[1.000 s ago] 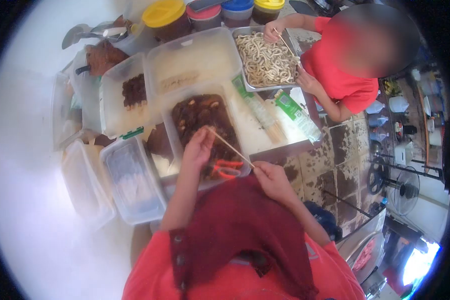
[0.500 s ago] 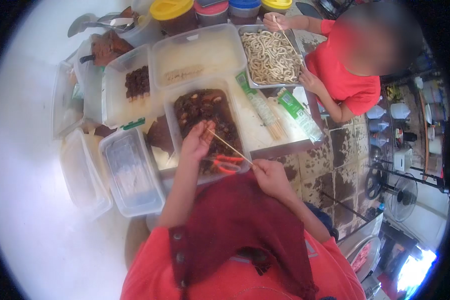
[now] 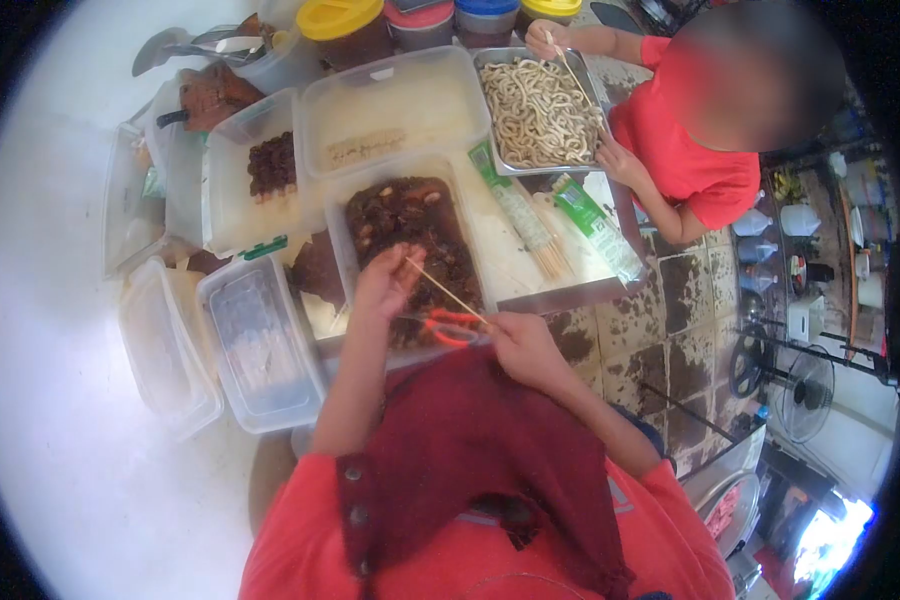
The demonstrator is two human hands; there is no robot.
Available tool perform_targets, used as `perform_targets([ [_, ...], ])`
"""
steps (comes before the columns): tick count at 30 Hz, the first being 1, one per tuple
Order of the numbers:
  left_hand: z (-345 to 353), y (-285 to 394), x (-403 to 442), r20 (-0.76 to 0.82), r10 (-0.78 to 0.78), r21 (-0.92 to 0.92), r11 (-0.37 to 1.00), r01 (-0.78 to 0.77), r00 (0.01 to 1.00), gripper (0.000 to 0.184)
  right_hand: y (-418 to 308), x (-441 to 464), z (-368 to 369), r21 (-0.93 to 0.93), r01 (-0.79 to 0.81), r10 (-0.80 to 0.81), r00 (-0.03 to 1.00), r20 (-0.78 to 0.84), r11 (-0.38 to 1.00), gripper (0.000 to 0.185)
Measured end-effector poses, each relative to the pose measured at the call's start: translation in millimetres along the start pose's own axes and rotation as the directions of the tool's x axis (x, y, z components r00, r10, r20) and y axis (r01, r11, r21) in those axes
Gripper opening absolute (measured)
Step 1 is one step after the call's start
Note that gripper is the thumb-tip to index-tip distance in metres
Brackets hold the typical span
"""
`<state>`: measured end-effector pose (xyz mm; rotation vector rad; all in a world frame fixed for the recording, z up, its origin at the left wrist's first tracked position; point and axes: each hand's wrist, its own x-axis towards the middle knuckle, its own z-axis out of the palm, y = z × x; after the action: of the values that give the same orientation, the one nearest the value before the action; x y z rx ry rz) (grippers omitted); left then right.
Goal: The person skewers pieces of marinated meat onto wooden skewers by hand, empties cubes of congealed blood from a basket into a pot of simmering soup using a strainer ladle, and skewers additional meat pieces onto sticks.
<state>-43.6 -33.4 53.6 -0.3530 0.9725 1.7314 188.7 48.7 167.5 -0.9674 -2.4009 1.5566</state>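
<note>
My right hand is closed around one end of a thin wooden skewer. The skewer slants up and left to my left hand, whose fingers are curled at its far tip. Whatever lies between those fingers is too small to make out. Both hands are over the near part of a clear plastic tub of dark, wet marinated pieces. Orange-handled scissors rest at the tub's near end, just left of my right hand.
Two green-labelled skewer packs lie right of the tub. Beyond them, a co-worker holds a stick over a metal tray of pale, curly pieces. Plastic containers stand left; lidded buckets line the back.
Both hands and the skewer have shifted slightly left. The skewer's tip stays at my left fingers, and the co-worker's hands have barely moved.
</note>
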Motion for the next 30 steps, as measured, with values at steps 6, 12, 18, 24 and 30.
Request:
perform_targets([
  [6,1,5,-3,-0.027,-0.033,0.003,0.999,0.033,0.999,0.020,-2,15,8,-0.006,0.005,-0.005,0.997,0.073,1.000,0.020],
  [12,-3,2,-2,0.015,-0.087,0.004,0.996,0.086,0.996,0.020,12,33,33,0.127,-0.073,0.058,0.991,0.118,0.989,0.021],
  [18,13,-33,-15,0.011,-0.147,0.047,0.988,0.146,0.989,0.021,10,79,51,-0.120,-0.065,0.076,0.993,0.095,0.991,0.021],
  [24,15,-27,8,-0.006,-0.005,0.387,0.922,0.007,1.000,0.021,28,82,49,-0.131,-0.083,0.078,0.996,-0.046,0.988,0.023],
  [30,22,-4,67,0.770,0.025,0.495,-0.654,-0.572,0.638,0.032,21,46,4,0.108,-0.198,0.207,0.974,-0.088,0.974,0.024],
])
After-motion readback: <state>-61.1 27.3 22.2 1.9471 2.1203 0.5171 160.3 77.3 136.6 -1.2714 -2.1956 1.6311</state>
